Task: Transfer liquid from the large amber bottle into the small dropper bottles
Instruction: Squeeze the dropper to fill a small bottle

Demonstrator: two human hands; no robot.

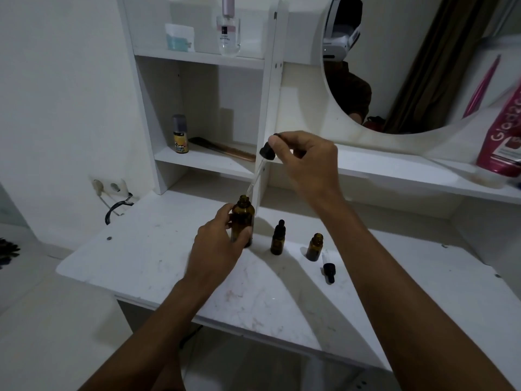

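The large amber bottle [243, 218] stands uncapped on the white marbled tabletop [169, 249], and my left hand [218, 244] grips its body. My right hand [304, 162] holds a black-capped dropper [266, 153] above it, thumb on the bulb. The glass pipette slants down with its tip at the bottle's mouth. To the right stands a small amber bottle [278, 239] with its dropper cap on. Further right is a second small amber bottle [315, 246], uncapped. Its black dropper cap [329, 272] lies on the table just in front of it.
Behind the table are white shelves [203, 160] with a small can [180, 134], a comb [225, 149] and a clear spray bottle [229, 29]. A round mirror [408, 66] hangs at the back right, and a pink bottle [504, 139] stands on the right ledge. A wall socket with cable [112, 190] is at left.
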